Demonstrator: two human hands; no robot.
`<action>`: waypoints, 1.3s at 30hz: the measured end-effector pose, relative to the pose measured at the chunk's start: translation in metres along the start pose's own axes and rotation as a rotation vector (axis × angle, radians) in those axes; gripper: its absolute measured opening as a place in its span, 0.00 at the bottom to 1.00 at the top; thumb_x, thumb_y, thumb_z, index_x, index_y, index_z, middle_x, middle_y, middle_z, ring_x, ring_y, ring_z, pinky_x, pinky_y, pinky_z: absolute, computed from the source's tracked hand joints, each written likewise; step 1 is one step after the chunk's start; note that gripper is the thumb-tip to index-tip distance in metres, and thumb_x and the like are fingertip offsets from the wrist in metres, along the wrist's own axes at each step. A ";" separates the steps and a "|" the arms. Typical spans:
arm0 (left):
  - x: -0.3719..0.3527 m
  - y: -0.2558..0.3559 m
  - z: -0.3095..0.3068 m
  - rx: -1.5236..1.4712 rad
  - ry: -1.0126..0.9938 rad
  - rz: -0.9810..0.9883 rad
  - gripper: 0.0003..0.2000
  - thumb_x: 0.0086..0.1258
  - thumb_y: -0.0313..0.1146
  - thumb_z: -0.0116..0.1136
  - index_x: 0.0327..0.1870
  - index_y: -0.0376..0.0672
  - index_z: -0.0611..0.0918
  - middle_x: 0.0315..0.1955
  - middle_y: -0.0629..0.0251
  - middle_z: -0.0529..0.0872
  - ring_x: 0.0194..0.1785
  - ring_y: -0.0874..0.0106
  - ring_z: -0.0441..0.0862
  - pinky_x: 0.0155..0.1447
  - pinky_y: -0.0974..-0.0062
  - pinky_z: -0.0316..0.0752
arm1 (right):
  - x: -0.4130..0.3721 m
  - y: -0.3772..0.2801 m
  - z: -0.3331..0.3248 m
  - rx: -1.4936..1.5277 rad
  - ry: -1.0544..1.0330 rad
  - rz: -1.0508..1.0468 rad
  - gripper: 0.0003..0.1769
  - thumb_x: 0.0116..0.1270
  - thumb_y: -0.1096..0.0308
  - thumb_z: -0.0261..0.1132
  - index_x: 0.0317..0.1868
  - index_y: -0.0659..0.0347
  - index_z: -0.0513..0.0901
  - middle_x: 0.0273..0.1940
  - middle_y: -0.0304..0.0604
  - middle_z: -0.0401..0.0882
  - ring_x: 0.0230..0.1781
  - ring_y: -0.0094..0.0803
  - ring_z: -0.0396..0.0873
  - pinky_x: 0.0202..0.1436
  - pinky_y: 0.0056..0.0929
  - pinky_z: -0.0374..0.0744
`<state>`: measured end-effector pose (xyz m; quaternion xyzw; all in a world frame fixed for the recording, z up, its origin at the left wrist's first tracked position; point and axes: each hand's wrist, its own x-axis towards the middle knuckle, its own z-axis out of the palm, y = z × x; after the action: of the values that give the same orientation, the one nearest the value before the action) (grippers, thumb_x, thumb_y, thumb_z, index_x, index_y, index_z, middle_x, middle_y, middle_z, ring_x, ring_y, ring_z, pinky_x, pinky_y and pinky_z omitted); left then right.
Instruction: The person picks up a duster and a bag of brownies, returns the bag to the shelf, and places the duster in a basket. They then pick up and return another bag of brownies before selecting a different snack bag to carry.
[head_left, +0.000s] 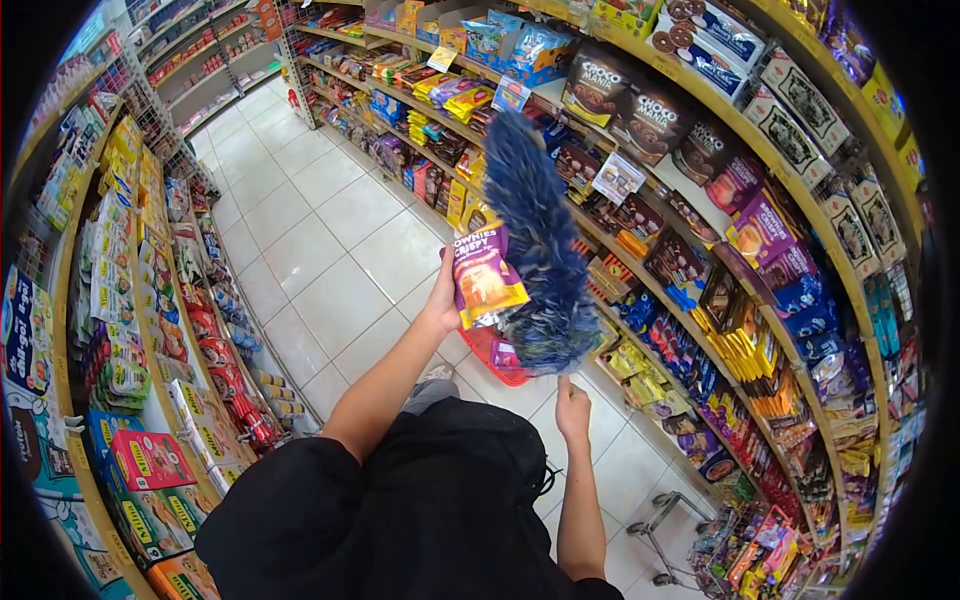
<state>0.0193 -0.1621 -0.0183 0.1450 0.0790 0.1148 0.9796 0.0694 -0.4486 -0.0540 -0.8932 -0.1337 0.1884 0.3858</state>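
Observation:
A purple and yellow snack packet [486,277], with "Brownies Crispy" on its front, is held upright in my left hand [442,296], whose fingers are partly hidden behind it. My right hand [573,411] is closed round the handle end of a fluffy blue duster [540,240]. The duster points up and away, just right of the packet, in front of the right-hand shelves. Below the packet, a red basket [482,362] is partly hidden by the duster and holds a purple packet.
Curved shelves of snacks [655,200] run along the right, with Choco Mania packets on an upper level. More stocked shelves [150,330] line the left. Tiled floor [320,235] lies between them. A metal trolley [668,535] with packets beside it stands at the lower right.

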 end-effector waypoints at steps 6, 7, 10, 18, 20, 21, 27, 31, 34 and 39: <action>0.035 -0.016 -0.037 -0.192 -0.475 -0.082 0.29 0.69 0.59 0.39 0.60 0.45 0.70 0.52 0.58 0.78 0.54 0.61 0.77 0.63 0.57 0.68 | -0.013 -0.047 0.001 -0.087 -0.032 -0.090 0.30 0.67 0.45 0.50 0.26 0.68 0.78 0.24 0.63 0.75 0.28 0.56 0.76 0.35 0.45 0.72; 0.036 -0.018 -0.039 -0.169 -0.421 -0.064 0.28 0.69 0.59 0.40 0.60 0.45 0.71 0.52 0.57 0.78 0.54 0.60 0.77 0.63 0.57 0.68 | -0.013 -0.046 0.004 -0.144 0.002 -0.094 0.31 0.67 0.44 0.50 0.25 0.68 0.77 0.24 0.63 0.75 0.27 0.55 0.76 0.35 0.46 0.72; 0.025 -0.016 -0.042 0.030 -0.083 -0.013 0.28 0.69 0.58 0.41 0.59 0.45 0.71 0.52 0.56 0.78 0.55 0.59 0.76 0.63 0.57 0.67 | -0.016 -0.055 -0.007 -0.261 0.029 -0.027 0.32 0.65 0.40 0.49 0.29 0.64 0.81 0.27 0.62 0.78 0.33 0.57 0.78 0.39 0.49 0.74; -0.003 0.015 -0.028 -0.185 -0.328 -0.146 0.25 0.67 0.56 0.45 0.53 0.44 0.77 0.46 0.58 0.82 0.50 0.58 0.79 0.59 0.57 0.70 | -0.020 -0.048 -0.025 -0.418 0.085 0.013 0.32 0.64 0.39 0.50 0.30 0.63 0.82 0.28 0.62 0.79 0.34 0.58 0.79 0.40 0.50 0.75; -0.003 0.016 -0.028 -0.125 -0.009 -0.026 0.25 0.65 0.58 0.48 0.49 0.45 0.80 0.40 0.61 0.85 0.43 0.60 0.82 0.53 0.57 0.74 | -0.027 -0.049 -0.030 -0.385 0.044 -0.026 0.31 0.64 0.39 0.50 0.30 0.62 0.82 0.27 0.62 0.79 0.33 0.59 0.78 0.39 0.50 0.75; -0.005 0.017 -0.027 -0.152 0.039 0.003 0.26 0.66 0.58 0.47 0.51 0.44 0.79 0.44 0.58 0.84 0.46 0.60 0.81 0.55 0.56 0.74 | -0.031 -0.048 -0.032 -0.367 0.022 -0.047 0.31 0.64 0.40 0.50 0.30 0.62 0.82 0.27 0.62 0.79 0.33 0.59 0.78 0.39 0.50 0.75; -0.016 0.018 -0.050 -0.165 -0.026 -0.267 0.26 0.66 0.58 0.47 0.49 0.42 0.79 0.42 0.58 0.84 0.43 0.64 0.82 0.54 0.59 0.75 | -0.042 -0.018 -0.047 -0.325 -0.127 -0.028 0.31 0.64 0.41 0.51 0.28 0.63 0.81 0.26 0.62 0.78 0.32 0.60 0.77 0.37 0.49 0.74; -0.016 -0.034 -0.024 0.088 0.128 -0.420 0.25 0.63 0.61 0.51 0.42 0.46 0.79 0.36 0.63 0.83 0.39 0.66 0.82 0.49 0.64 0.77 | -0.030 -0.016 -0.032 -0.245 -0.014 -0.002 0.32 0.65 0.41 0.50 0.28 0.65 0.81 0.27 0.62 0.78 0.32 0.60 0.77 0.37 0.49 0.74; -0.009 -0.041 -0.013 0.033 0.094 -0.412 0.25 0.63 0.62 0.51 0.40 0.46 0.79 0.32 0.64 0.83 0.37 0.67 0.82 0.47 0.63 0.78 | -0.029 -0.020 -0.026 -0.246 0.028 0.003 0.32 0.65 0.41 0.50 0.28 0.66 0.81 0.27 0.62 0.78 0.32 0.61 0.77 0.37 0.50 0.74; 0.011 -0.033 -0.018 0.338 0.158 -0.466 0.25 0.67 0.59 0.45 0.41 0.42 0.78 0.35 0.59 0.84 0.35 0.65 0.83 0.44 0.62 0.79 | -0.049 -0.001 -0.052 -0.271 0.019 -0.018 0.30 0.66 0.44 0.51 0.27 0.67 0.79 0.24 0.63 0.76 0.30 0.59 0.77 0.35 0.47 0.73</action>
<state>0.0330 -0.1854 -0.0465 0.2746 0.2043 -0.1171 0.9323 0.0481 -0.5002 -0.0093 -0.9377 -0.1624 0.1564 0.2644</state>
